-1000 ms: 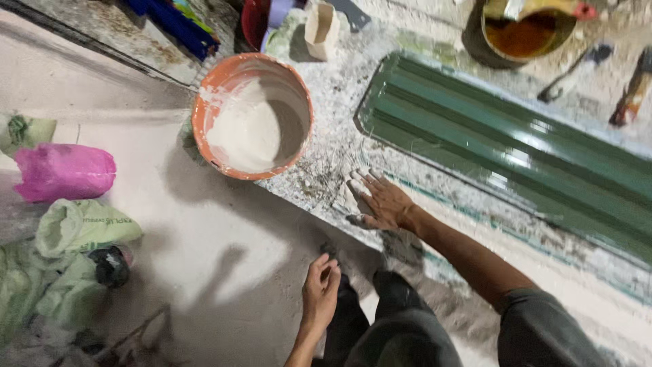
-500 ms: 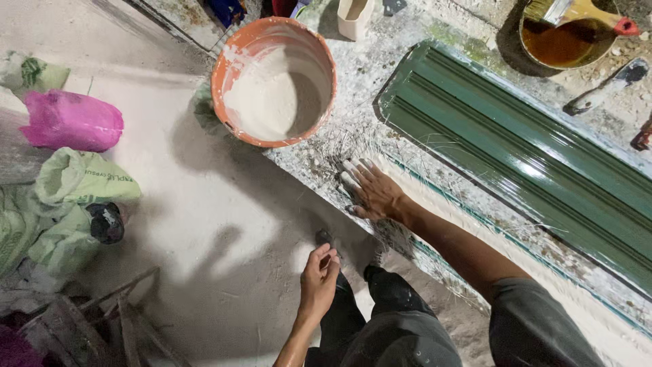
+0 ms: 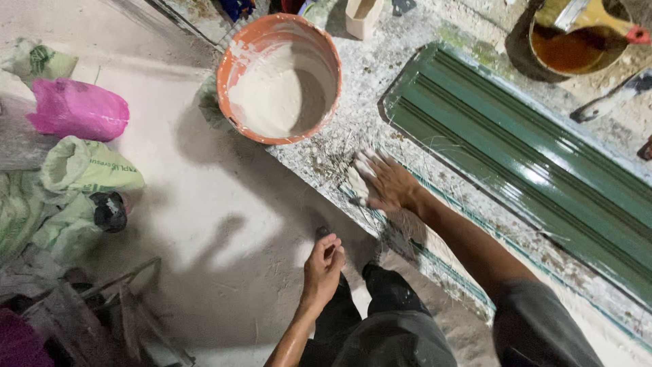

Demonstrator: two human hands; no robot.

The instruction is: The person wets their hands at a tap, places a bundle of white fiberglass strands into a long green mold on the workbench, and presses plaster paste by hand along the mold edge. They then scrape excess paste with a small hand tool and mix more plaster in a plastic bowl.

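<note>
Head view, step in hand: you're pressing your right hand [image 3: 384,182], fingers spread flat and smeared white, onto the speckled tabletop [image 3: 326,153]; I'd judge you're rubbing or smoothing pale paste there.
Head view, right hand: it's lying open, palm down, gripping nothing.
Head view, left hand [image 3: 322,265]: it's hanging low over the floor [image 3: 204,204], fingers curling around something small and dark; I can't tell what it is.
Head view, orange bucket [image 3: 278,78]: it's sitting at the tabletop's edge, holding white paste, ahead of your right hand and to its left, near but not touching.
Head view, green moulded panel [image 3: 516,156]: it's lying flat and glossy on the tabletop, just to the right of your right hand, apart from the fingers.
Head view, next move: as I'm judging it, more paste means lifting that open hand and reaching forward-left into the bucket.
Head view, surroundings: a tin of brown liquid [image 3: 577,41] with a brush is standing beyond the panel; a pink bag [image 3: 78,109] and green sacks [image 3: 81,170] are lying on the floor at left.
</note>
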